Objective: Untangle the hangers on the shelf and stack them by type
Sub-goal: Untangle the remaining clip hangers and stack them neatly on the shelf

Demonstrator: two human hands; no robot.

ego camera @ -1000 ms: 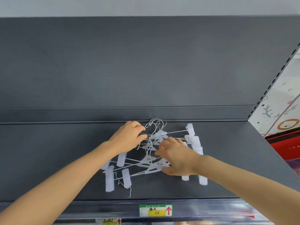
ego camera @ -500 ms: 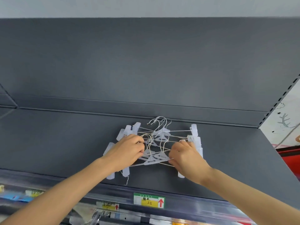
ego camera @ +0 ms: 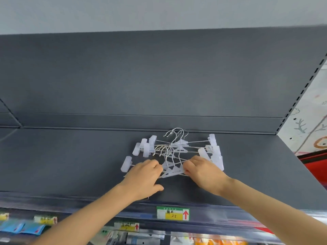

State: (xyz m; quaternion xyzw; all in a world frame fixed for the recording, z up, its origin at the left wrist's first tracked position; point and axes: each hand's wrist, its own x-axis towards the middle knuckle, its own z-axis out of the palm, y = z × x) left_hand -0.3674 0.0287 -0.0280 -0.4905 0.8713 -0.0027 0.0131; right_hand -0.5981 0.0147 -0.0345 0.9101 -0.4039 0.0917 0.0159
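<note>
The hangers [ego camera: 174,152] lie in one tangled heap on the shelf [ego camera: 70,165], toward its back edge and right of the middle. My left hand [ego camera: 143,177] is at the heap's near left side, fingers [ego camera: 156,166] curled round the wire bars of the nearest hangers, thumb stuck out toward the front edge. In the middle the hooks [ego camera: 177,135] cross each other — some point at the back edge, others loop over lower down. My right hand [ego camera: 203,172] pinches the same near hangers from the right, fingers curled on the plastic. If I pull now, I think the crossed hooks will catch and drag the whole heap toward the front edge — or a clip [ego camera: 215,140] on the right will snag a wire and bend it.
</note>
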